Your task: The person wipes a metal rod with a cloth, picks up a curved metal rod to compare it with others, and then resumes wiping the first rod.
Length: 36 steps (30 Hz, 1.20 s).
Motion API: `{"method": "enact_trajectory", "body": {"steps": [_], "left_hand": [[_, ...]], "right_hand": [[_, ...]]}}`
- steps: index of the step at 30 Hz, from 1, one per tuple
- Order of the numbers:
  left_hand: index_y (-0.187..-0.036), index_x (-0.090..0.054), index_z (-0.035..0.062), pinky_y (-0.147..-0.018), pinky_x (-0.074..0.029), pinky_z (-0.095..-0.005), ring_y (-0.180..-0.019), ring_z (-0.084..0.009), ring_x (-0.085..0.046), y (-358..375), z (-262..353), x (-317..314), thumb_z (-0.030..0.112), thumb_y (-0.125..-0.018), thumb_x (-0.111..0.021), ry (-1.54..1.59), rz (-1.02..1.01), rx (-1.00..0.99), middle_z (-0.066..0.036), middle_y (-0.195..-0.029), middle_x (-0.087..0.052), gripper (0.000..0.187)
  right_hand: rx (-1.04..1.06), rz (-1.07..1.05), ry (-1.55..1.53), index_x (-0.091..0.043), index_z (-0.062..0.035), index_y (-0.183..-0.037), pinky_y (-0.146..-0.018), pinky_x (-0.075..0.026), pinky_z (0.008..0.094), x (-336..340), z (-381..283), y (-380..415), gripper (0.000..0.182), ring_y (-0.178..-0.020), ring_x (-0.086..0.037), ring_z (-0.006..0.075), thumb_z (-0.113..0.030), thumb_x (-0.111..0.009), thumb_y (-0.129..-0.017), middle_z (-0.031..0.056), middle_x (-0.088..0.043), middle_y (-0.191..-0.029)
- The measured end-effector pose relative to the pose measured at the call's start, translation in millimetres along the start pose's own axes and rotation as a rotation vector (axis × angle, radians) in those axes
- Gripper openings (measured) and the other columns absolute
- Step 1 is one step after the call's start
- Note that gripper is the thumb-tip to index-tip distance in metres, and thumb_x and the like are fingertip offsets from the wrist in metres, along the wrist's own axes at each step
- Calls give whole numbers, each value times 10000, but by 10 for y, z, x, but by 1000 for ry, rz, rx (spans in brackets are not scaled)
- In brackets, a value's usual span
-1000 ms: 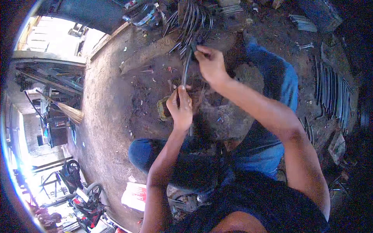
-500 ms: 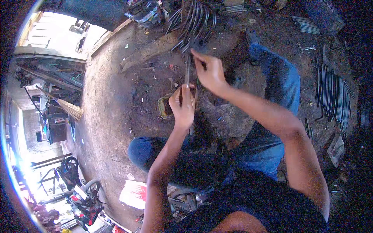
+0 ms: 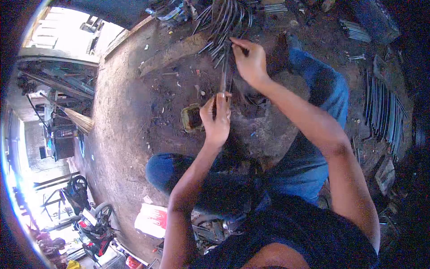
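Observation:
My left hand point(image 3: 216, 119) is closed around the lower end of a straight metal rod point(image 3: 224, 80), with the thumb lying along it. The rod points away from me, toward a bundle of dark bent rods point(image 3: 228, 18) on the floor. My right hand point(image 3: 251, 63) is in a pinch beside the rod's far end, close to the bundle's loose ends. What its fingertips hold is too small and blurred to make out. A small container with a yellowish rim point(image 3: 184, 119) sits on the floor left of my left hand.
Many dark rods point(image 3: 385, 107) lie in a row at the right, with shorter rods point(image 3: 355, 30) above them. A wooden plank point(image 3: 177, 56) lies left of the bundle. My bent legs point(image 3: 324, 80) frame the work area. A broom point(image 3: 79, 120) and a motorcycle point(image 3: 96, 233) are at the left.
Both hands have shifted slightly right with the rod. My right hand has moved farther away from me, up toward the bundle, still pinched; my left hand keeps its grip.

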<state>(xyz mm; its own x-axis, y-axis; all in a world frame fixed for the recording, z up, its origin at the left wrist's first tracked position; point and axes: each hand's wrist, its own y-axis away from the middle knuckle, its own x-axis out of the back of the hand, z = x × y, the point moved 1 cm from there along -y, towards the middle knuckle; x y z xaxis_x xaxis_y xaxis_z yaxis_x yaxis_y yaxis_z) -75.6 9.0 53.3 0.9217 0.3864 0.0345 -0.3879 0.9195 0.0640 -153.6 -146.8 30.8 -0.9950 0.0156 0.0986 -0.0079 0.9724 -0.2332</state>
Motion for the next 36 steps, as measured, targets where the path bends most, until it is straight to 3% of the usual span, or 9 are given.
{"method": "enact_trajectory", "body": {"steps": [3,10,14,17,21,25,30,33,36], "left_hand": [[-951,-583,14,-379,-257,-209,-430,-33,-327,-73,-83,92,277,-982,-447,48,45,29,46,-558,-340,297],[-950,-573,42,-386,-240,-208,-443,-34,-324,-53,-56,107,278,-977,-460,13,29,49,48,-558,-347,263],[-947,-581,45,-374,-229,-209,-427,-34,-307,-87,-85,189,290,-972,-468,35,107,74,49,-558,-345,272],[-914,-579,42,-362,-226,-214,-416,-34,-308,-21,-27,154,289,-967,-480,63,69,102,47,-554,-354,271],[-861,-569,31,-360,-227,-210,-412,-27,-315,-90,-145,235,278,-969,-479,60,87,94,47,-554,-374,284],[-832,-560,49,-374,-247,-208,-420,-22,-312,-59,-44,142,268,-964,-494,15,54,90,63,-527,-365,264],[-755,-585,8,-449,-263,-238,-507,-23,-350,-108,-71,277,202,-957,-495,-233,105,-28,50,-561,-431,294],[-749,-592,-7,-479,-308,-267,-566,-37,-397,-128,-138,251,201,-951,-495,-245,79,29,45,-570,-450,306],[-758,-602,-12,-507,-351,-291,-567,-65,-415,-174,-101,306,208,-941,-509,-330,120,-27,4,-561,-460,300]], "right_hand": [[226,-126,18,-667,1,-1019,-874,-476,303,24,-165,474,218,-956,-653,256,-75,-598,-827,190,-661,-994],[371,-127,102,-661,8,-1001,-798,-512,317,23,-150,297,207,-921,-659,279,-30,-599,-806,195,-653,-996],[429,-373,154,-662,-7,-977,-775,-517,361,75,-269,482,236,-892,-640,345,35,-618,-749,203,-648,-973],[404,-234,235,-645,-5,-1021,-742,-518,367,31,-144,86,275,-862,-640,344,27,-612,-750,206,-642,-955],[588,-391,156,-640,18,-1006,-745,-521,416,60,-225,640,285,-806,-638,363,-24,-600,-727,229,-639,-901],[414,-330,300,-620,17,-1050,-791,-512,412,27,-25,23,311,-912,-621,383,52,-601,-742,241,-628,-949],[593,-446,249,-630,15,-1007,-757,-518,386,79,-199,563,228,-856,-635,355,16,-543,-796,215,-639,-914],[333,-421,418,-608,14,-1057,-773,-508,407,50,-25,23,293,-903,-613,373,35,-568,-767,243,-620,-960],[535,-437,391,-619,19,-1027,-764,-504,411,65,-184,481,257,-885,-614,373,26,-542,-781,243,-619,-947]]}}
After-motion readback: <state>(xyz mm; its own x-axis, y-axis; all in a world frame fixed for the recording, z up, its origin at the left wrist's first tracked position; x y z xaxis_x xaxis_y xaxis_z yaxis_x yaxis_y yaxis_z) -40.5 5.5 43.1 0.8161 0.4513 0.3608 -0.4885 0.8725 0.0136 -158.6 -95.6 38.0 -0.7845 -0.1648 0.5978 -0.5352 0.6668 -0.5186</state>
